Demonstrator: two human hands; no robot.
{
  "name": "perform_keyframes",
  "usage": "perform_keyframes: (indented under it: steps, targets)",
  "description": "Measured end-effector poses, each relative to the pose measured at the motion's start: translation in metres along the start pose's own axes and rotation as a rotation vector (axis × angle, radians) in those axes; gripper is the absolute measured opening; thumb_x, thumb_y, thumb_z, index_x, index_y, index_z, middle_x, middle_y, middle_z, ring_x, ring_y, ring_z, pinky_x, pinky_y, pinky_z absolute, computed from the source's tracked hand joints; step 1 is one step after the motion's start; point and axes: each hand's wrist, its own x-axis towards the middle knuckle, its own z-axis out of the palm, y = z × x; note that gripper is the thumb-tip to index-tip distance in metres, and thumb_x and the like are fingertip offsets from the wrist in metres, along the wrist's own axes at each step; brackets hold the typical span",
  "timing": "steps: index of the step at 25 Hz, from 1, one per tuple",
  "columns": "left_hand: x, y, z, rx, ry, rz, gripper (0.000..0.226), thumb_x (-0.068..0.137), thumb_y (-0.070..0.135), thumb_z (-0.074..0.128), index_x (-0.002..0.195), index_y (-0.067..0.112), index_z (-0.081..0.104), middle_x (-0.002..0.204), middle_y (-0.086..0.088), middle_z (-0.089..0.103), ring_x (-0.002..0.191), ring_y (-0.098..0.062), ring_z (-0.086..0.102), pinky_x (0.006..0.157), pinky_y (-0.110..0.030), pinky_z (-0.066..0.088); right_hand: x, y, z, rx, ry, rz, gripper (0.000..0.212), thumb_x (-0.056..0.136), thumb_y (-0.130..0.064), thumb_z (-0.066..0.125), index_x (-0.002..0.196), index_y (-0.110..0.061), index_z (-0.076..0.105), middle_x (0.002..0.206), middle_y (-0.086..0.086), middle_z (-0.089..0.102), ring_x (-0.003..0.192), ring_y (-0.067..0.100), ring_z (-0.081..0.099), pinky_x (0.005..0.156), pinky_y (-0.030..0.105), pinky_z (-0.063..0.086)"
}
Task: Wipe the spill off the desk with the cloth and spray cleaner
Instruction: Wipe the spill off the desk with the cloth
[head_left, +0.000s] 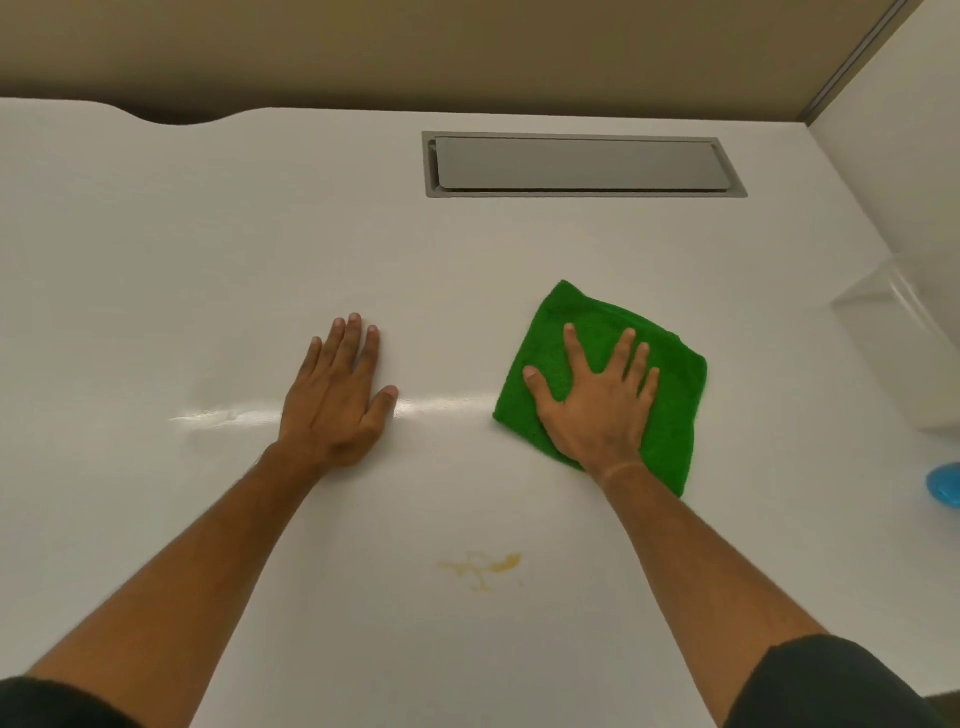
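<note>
A folded green cloth (670, 384) lies flat on the white desk (208, 270), right of centre. My right hand (597, 400) rests palm down on it with fingers spread, not gripping. My left hand (337, 395) lies flat on the bare desk, fingers together, holding nothing. A thin yellowish spill (480, 566) marks the desk nearer to me, between my two forearms. A blue object (945, 483), possibly part of the spray cleaner, shows at the right edge, mostly cut off.
A grey cable hatch (582, 163) is set into the desk at the back. A white side panel (898, 171) and a translucent box-like shape (893, 322) stand along the right. A glossy streak runs across the desk by my left hand.
</note>
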Motion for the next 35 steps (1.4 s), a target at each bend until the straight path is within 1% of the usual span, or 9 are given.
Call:
perform_keyframes:
  steps: [2,7,11,13,20,22,27,31,35]
  targets:
    - [0.000,0.001,0.002,-0.002,0.008,0.001,0.080,0.086,0.054,0.009,0.153,0.011,0.005,0.162,-0.011,-0.001,0.149,-0.023,-0.005,0.121,-0.039,-0.002,-0.001,-0.001,0.001,0.020,-0.001,0.126,0.086,0.081,-0.084,0.013,0.153,-0.039,0.016,0.159,0.028,0.007,0.146,0.046,0.007,0.117,0.062,0.006]
    - [-0.001,0.002,0.001,0.008,0.020,0.003,0.079,0.087,0.053,0.010,0.154,0.011,0.006,0.162,-0.011,0.001,0.149,-0.023,-0.004,0.121,-0.039,-0.001,-0.022,0.031,-0.003,-0.058,0.008,-0.176,0.081,0.084,-0.083,0.015,0.153,-0.041,0.016,0.161,0.020,0.013,0.148,0.037,0.013,0.118,0.057,0.012]
    - [-0.001,0.003,0.000,0.011,0.026,-0.008,0.078,0.088,0.052,0.011,0.153,0.011,0.006,0.162,-0.011,0.001,0.149,-0.023,-0.004,0.121,-0.040,-0.001,-0.020,0.037,-0.001,-0.020,0.007,0.122,0.084,0.086,-0.079,0.013,0.155,-0.032,0.013,0.160,0.024,0.010,0.148,0.041,0.009,0.117,0.060,0.009]
    - [-0.001,0.003,0.001,0.017,0.027,-0.003,0.077,0.089,0.051,0.012,0.153,0.011,0.006,0.162,-0.011,0.001,0.149,-0.023,-0.003,0.121,-0.040,0.000,-0.010,0.021,-0.002,-0.017,-0.006,0.134,0.084,0.086,-0.078,0.012,0.155,-0.030,0.012,0.160,0.026,0.008,0.147,0.043,0.007,0.116,0.062,0.008]
    - [-0.002,0.001,0.003,0.025,0.019,0.006,0.076,0.089,0.052,0.012,0.154,0.012,0.004,0.162,-0.010,-0.001,0.149,-0.022,-0.005,0.121,-0.039,0.000,-0.045,0.026,0.004,-0.064,0.000,-0.342,0.078,0.089,-0.077,0.019,0.154,-0.035,0.016,0.161,0.018,0.014,0.149,0.035,0.012,0.119,0.056,0.011]
    - [-0.002,0.001,0.003,0.023,0.017,0.003,0.077,0.089,0.053,0.010,0.154,0.012,0.004,0.162,-0.010,-0.001,0.149,-0.021,-0.005,0.121,-0.039,0.000,-0.052,0.048,0.003,-0.067,0.003,-0.265,0.079,0.089,-0.077,0.019,0.155,-0.033,0.016,0.161,0.018,0.014,0.149,0.034,0.012,0.119,0.055,0.012]
    - [-0.002,0.001,0.004,0.015,0.027,0.002,0.077,0.089,0.052,0.010,0.153,0.011,0.005,0.162,-0.011,0.000,0.149,-0.022,-0.005,0.121,-0.039,-0.001,-0.016,0.049,-0.004,-0.015,-0.004,0.149,0.085,0.089,-0.074,0.017,0.156,-0.022,0.013,0.160,0.026,0.009,0.148,0.040,0.009,0.118,0.058,0.010]
    - [-0.001,0.001,0.005,0.015,0.025,0.001,0.076,0.090,0.052,0.012,0.154,0.011,0.006,0.162,-0.011,0.000,0.149,-0.022,-0.004,0.121,-0.039,0.000,-0.005,0.023,-0.006,-0.037,-0.035,-0.065,0.079,0.091,-0.071,0.018,0.156,-0.024,0.016,0.160,0.025,0.012,0.148,0.039,0.011,0.119,0.056,0.010]
    - [-0.002,0.001,0.003,0.025,0.007,0.000,0.076,0.090,0.051,0.014,0.154,0.011,0.004,0.162,-0.012,-0.001,0.149,-0.023,-0.005,0.121,-0.039,-0.001,-0.060,-0.006,0.004,-0.027,-0.013,-0.348,0.077,0.091,-0.073,0.020,0.155,-0.029,0.019,0.160,0.021,0.015,0.148,0.036,0.014,0.119,0.055,0.014]
